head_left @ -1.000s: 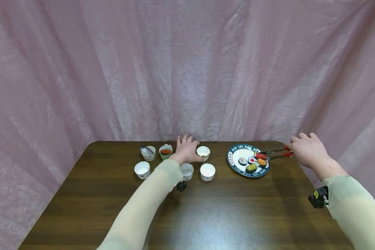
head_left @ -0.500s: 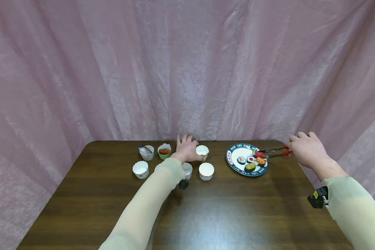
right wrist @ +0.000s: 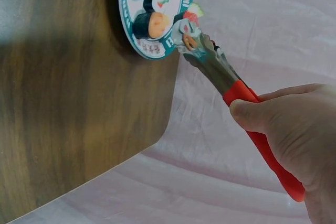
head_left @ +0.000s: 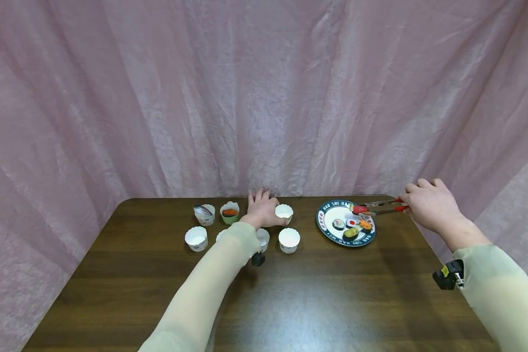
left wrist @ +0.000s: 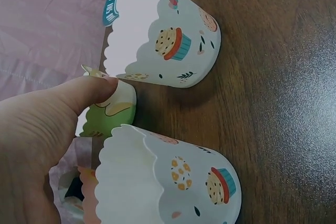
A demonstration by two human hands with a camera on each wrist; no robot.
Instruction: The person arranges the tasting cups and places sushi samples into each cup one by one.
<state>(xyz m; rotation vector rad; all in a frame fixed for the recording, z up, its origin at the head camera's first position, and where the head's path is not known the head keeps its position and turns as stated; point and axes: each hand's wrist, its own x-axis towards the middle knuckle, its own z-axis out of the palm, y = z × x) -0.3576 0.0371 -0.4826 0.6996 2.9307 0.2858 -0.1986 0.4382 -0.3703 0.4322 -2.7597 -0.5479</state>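
My left hand [head_left: 262,211] reaches in among several scalloped paper cups, fingers spread. In the left wrist view its thumb [left wrist: 97,88] touches the rim of a green paper cup [left wrist: 116,113]; the other fingers are mostly hidden there. My right hand [head_left: 431,205] grips red-handled tongs [right wrist: 249,106]. At the tongs' tips is a red-topped sushi piece [head_left: 359,209], over the far right part of a round plate [head_left: 330,233]. Several other sushi pieces lie on the plate, among them a green-topped one [head_left: 351,232] and an orange-topped one [head_left: 365,224].
At the back left, one cup [head_left: 205,219] holds a silvery fish-topped piece and another cup [head_left: 230,219] an orange-topped piece. White cups [head_left: 196,239] [head_left: 289,240] stand in the front row. A pink curtain [head_left: 264,98] hangs behind the wooden table [head_left: 317,298].
The right hand and tongs have moved slightly left and up, and the red-topped piece has shifted with them, away from its neighbours. The left hand stays by the green cup.
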